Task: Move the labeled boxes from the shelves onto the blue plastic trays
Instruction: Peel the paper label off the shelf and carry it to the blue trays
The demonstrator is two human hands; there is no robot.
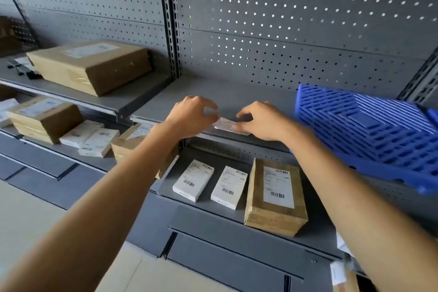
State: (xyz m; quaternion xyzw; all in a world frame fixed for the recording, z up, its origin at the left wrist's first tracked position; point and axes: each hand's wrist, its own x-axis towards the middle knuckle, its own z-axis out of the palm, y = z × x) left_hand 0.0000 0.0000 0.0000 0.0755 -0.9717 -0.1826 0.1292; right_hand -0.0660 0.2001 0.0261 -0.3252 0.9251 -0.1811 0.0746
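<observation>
Standing before grey perforated metal shelving point(237, 92), pinching a small white paper label point(228, 125) between left hand point(192, 116) and right hand point(263, 121) at the shelf edge, blue slatted plastic tray point(369, 135) lying just right, taped brown labeled box point(275, 197) sitting below.

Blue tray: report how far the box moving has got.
Done: nothing; the blue tray carries no boxes. In hand: both hands, left hand and right hand, are at a small white item on the shelf edge. Left: two white boxes and a brown box below, more at left.
</observation>
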